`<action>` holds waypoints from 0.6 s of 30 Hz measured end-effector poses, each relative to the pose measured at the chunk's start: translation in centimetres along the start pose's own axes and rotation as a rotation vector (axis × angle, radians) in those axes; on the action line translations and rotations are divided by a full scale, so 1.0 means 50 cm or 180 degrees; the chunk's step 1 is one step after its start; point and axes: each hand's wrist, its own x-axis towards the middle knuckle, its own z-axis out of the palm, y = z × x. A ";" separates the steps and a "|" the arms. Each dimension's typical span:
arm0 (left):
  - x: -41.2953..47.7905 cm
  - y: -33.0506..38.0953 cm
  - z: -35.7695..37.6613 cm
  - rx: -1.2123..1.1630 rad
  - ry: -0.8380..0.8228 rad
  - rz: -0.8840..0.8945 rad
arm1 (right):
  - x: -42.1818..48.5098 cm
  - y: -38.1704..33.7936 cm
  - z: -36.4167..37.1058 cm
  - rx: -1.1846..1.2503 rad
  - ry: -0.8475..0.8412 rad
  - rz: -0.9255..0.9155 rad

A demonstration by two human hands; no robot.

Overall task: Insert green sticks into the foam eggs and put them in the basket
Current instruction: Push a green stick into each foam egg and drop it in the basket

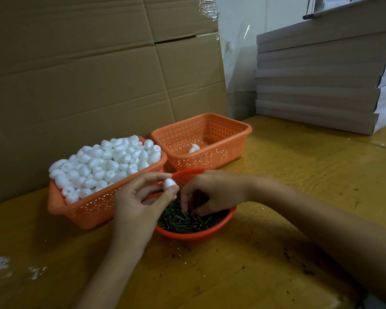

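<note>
Over the near red bowl [194,235] of green sticks [181,222], our left hand [138,204] pinches a foam egg [168,183] between thumb and forefinger. Our right hand [213,192] curls its fingers into the sticks, and we cannot tell whether they grip one. Beyond, on the left, stands a heaped basket [94,211] of eggs, and on the far right a second basket [223,152] holding a lone egg [194,148].

cardboard wall [76,74] behind | grey board stack [321,85] right | yellow table [299,175]
</note>
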 end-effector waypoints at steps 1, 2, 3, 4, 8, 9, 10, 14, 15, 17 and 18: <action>0.000 0.000 -0.001 0.0019 -0.0002 0.0009 | 0.000 0.000 0.000 0.0007 -0.0003 -0.0004; 0.000 -0.001 -0.001 0.0042 -0.0010 0.0019 | 0.000 -0.001 0.000 0.0016 -0.0006 -0.0006; 0.001 -0.002 -0.002 0.0058 -0.0025 0.0028 | -0.001 -0.001 -0.001 0.0025 -0.0010 -0.0007; 0.001 -0.002 -0.001 0.0059 -0.0042 0.0031 | -0.001 -0.001 0.000 0.0032 -0.0011 -0.0006; 0.002 0.001 -0.001 -0.0010 -0.0048 -0.0014 | -0.001 -0.001 -0.001 -0.0024 -0.0014 0.0005; 0.002 0.002 -0.001 -0.0037 -0.0054 -0.0027 | 0.000 -0.001 -0.001 -0.0022 -0.0024 0.0007; 0.001 0.003 -0.001 -0.0064 -0.0065 -0.0038 | 0.000 -0.001 -0.001 -0.0022 -0.0031 0.0009; 0.000 0.006 0.000 -0.0119 -0.0067 -0.0046 | 0.000 0.001 0.001 -0.0021 -0.0005 0.0009; 0.000 0.005 0.001 -0.0103 -0.0066 -0.0044 | 0.000 0.001 0.001 -0.0025 -0.0007 0.0005; 0.002 0.003 0.001 -0.0078 -0.0068 -0.0065 | 0.000 0.001 0.000 -0.0017 -0.0019 0.0003; 0.002 0.002 0.001 -0.0084 -0.0067 -0.0075 | 0.000 0.001 0.000 -0.0002 -0.0024 0.0006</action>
